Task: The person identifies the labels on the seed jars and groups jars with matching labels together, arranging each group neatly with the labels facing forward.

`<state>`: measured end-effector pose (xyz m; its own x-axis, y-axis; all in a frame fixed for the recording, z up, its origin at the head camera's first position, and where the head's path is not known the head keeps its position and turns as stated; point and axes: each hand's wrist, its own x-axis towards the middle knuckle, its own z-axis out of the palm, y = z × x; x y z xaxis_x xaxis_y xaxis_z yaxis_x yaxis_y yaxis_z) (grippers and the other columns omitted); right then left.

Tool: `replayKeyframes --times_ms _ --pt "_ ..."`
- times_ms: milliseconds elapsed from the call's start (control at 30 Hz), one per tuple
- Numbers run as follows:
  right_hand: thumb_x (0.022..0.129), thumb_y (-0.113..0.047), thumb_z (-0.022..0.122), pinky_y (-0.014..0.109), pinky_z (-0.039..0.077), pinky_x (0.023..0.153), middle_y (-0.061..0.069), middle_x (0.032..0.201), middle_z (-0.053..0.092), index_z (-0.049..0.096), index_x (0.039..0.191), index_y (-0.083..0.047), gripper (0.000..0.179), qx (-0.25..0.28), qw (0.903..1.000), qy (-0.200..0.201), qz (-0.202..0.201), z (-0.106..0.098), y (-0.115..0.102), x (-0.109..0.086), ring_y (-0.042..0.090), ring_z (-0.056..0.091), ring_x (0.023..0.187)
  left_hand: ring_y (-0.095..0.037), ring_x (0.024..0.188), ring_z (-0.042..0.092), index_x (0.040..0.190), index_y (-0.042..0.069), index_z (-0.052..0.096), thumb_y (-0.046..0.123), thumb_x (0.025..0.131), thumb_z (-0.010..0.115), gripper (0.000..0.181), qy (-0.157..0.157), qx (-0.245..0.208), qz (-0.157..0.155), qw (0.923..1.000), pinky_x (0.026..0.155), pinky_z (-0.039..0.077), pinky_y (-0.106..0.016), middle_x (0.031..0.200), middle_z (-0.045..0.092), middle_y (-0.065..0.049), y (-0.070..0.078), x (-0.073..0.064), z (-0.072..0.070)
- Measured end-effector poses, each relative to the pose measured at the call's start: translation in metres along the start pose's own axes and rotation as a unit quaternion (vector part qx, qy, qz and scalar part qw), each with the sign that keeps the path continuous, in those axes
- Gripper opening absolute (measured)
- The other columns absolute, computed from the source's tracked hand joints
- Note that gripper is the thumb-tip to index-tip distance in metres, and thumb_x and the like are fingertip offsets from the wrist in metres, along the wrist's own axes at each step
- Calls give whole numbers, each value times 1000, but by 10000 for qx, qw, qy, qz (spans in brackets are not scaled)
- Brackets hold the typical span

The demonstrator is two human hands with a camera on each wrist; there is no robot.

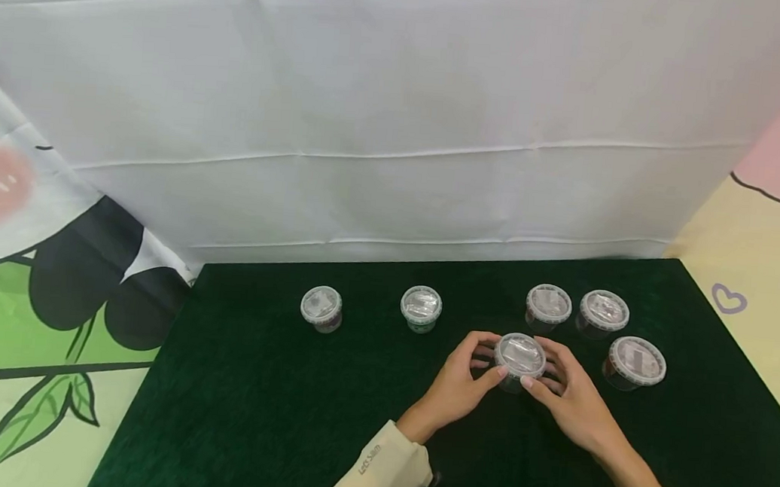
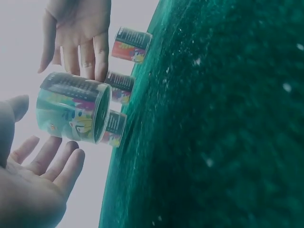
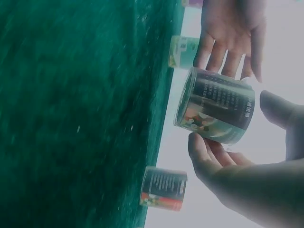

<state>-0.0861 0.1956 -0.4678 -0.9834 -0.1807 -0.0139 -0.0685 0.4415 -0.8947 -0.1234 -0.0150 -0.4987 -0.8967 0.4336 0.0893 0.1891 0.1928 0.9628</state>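
Note:
A clear plastic tub (image 1: 520, 353) with a round white-rimmed lid is held upright between both hands, above the dark green cloth. My left hand (image 1: 463, 381) holds its left side, the thumb at the lid's front edge and the fingers behind. On the other side my right hand (image 1: 572, 400) holds it the same way. The left wrist view shows teal contents in the tub (image 2: 71, 107) and a printed label with colourful pictures. Its clear base shows in the right wrist view, with small print on the dark label band.
Two similar lidded tubs, one (image 1: 321, 307) at far left and one with green (image 1: 421, 307), stand behind and left of the hands. Three more, at back right (image 1: 549, 305), beside it (image 1: 603, 311) and nearer (image 1: 636, 361), stand by my right hand. A white curtain (image 1: 379, 197) hangs behind.

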Motion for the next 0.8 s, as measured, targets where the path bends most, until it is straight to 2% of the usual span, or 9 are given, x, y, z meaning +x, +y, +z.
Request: replayKeyframes --times_ms 200,333,467,667,800 --pt "104 -9 66 59 47 110 33 154 44 32 157 6 64 246 9994 -228 21 7 -5 2 53 48 140 -20 129 58 146 10 50 19 104 68 46 106 -83 -210 9997 111 50 -33 146 56 -7 -3 -6 -7" --pt "105 -10 65 59 46 112 33 155 42 32 157 6 64 421 9985 -353 -31 11 -7 4 54 46 142 -24 133 56 149 10 48 19 105 67 48 33 -139 -293 9995 112 49 -35 149 54 -7 -2 -11 -14" --pt "106 -12 64 56 45 112 33 158 38 32 158 6 63 556 9970 -538 -88 14 -10 6 55 41 145 -27 137 54 154 7 44 19 106 65 53 -133 -105 -242 9996 114 49 -37 152 52 -10 -2 -15 -23" --pt "107 -13 62 47 52 108 35 159 37 31 158 5 62 700 9940 -832 -90 16 -17 11 56 41 145 -28 141 53 160 5 38 19 106 64 62 -369 -69 -106 9992 116 47 -40 156 51 -12 -2 -19 -36" --pt "108 -14 61 49 53 109 36 159 39 30 159 5 63 734 9924 -991 -38 18 -23 14 55 43 144 -28 141 53 162 6 36 20 107 63 62 -455 -84 -110 9989 117 46 -41 157 51 -13 -1 -21 -42"
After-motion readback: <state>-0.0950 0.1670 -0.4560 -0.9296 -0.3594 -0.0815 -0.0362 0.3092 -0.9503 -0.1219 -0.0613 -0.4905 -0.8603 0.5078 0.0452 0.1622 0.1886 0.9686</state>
